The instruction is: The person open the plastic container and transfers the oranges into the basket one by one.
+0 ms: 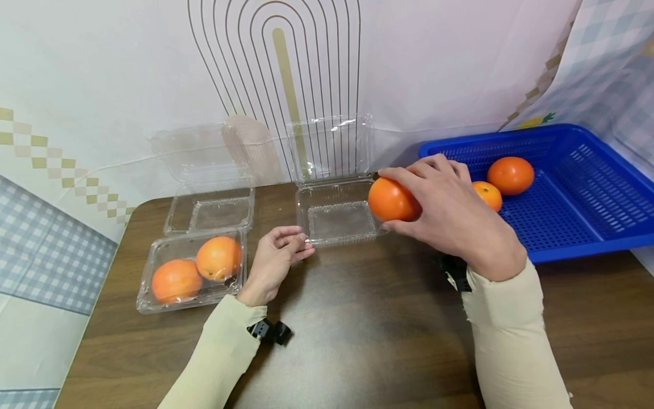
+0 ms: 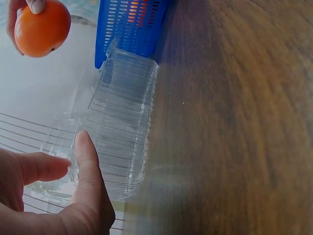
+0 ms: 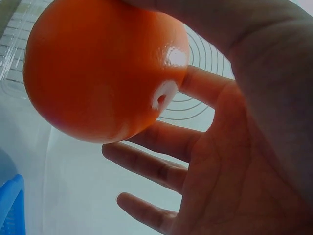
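Note:
My right hand (image 1: 449, 210) grips a shiny orange (image 1: 392, 200) between thumb and fingers, held up at the right side of an open transparent plastic clamshell box (image 1: 337, 218). In the right wrist view the orange (image 3: 98, 73) shows its small navel, and the lower fingers spread out beneath it. My left hand (image 1: 273, 258) pinches the box's near left corner. Seen from the left wrist, thumb and forefinger (image 2: 88, 156) meet at the rim of the box (image 2: 122, 112), whose lid stands raised against the wall.
At the right, a blue perforated basket (image 1: 572, 207) holds an orange (image 1: 511, 175) and a smaller orange fruit (image 1: 486, 195). On the left lies a transparent box (image 1: 230, 287) containing two oranges, with another open box (image 1: 219, 213) behind it. A patterned cloth wall (image 1: 409, 68) borders the wooden table (image 1: 357, 341).

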Demonstrator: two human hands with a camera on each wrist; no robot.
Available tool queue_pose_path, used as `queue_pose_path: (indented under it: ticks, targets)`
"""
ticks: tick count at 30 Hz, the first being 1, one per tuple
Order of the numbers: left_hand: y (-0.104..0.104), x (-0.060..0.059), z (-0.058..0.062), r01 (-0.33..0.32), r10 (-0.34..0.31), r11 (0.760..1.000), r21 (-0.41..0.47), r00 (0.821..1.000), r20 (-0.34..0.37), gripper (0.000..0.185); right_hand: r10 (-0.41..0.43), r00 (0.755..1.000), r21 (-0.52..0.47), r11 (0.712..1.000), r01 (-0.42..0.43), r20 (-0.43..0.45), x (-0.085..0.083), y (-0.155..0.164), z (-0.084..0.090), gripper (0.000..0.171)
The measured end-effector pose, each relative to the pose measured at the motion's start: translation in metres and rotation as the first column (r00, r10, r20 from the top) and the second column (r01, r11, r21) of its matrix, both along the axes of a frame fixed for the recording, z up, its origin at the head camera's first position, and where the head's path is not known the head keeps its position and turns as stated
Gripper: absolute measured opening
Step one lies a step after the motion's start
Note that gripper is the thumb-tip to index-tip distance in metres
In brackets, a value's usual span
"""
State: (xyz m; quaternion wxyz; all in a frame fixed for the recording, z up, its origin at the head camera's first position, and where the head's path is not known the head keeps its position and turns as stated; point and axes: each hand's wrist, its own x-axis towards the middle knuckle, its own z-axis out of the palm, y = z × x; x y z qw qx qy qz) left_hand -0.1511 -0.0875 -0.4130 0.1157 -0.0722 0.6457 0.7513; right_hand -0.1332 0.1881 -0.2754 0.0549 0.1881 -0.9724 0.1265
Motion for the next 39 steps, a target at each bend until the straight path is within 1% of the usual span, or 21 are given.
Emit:
queue_pose_path:
  ticks: [6,11,31,39]
  targets:
    - [0.0,0.0,0.0,0.001,-0.001,1.0,0.002,1.0,-0.002,0.035,-0.016,1.0,-0.004,1.0,0.016,0.007,0.001,0.002,0.001,0.076]
    - [0.0,0.0,-0.001,0.0,0.0,1.0,0.005,1.0,-0.004,0.035,-0.015,1.0,-0.015,1.0,0.014,-0.011,0.002,0.004,0.001,0.074]
    - [0.0,0.0,0.0,-0.001,0.001,1.0,0.0,1.0,-0.002,0.035,-0.037,0.999,-0.011,0.999,0.036,-0.026,0.008,0.018,0.004,0.074]
    - [0.0,0.0,-0.001,-0.001,0.001,1.0,0.002,1.0,-0.002,0.035,-0.051,0.999,-0.023,0.998,0.051,-0.004,0.009,0.025,0.005,0.075]
